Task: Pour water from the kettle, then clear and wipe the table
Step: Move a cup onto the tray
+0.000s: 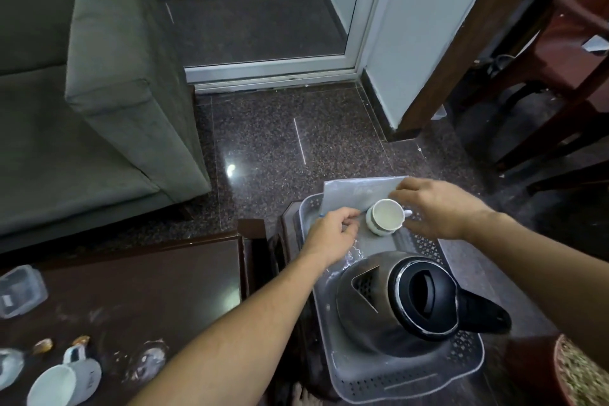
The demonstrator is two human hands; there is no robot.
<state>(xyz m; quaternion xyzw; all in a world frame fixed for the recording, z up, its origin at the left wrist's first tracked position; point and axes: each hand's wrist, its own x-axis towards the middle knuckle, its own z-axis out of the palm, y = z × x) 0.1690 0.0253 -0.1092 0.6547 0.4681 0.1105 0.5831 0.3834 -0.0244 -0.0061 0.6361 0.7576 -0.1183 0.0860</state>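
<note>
A steel kettle [375, 310] with a black lid and handle stands in a grey perforated tray [425, 382] on a low stool right of the dark table [148, 290]. At the tray's far end a small white cup [387, 216] leans on its side, empty. A clear plastic sheet [356, 193] lies under it and sticks up over the tray's far rim. My left hand [333, 231] pinches the sheet's near left edge. My right hand [435, 204] grips the sheet's far right corner, just behind the cup's handle.
On the table's near left stand white mugs [66, 379], a clear plastic lidded box [19, 293], a glass and small scraps. A green sofa [99, 92] fills the left. Wooden chair legs [543, 128] are at the right, a glass door ahead.
</note>
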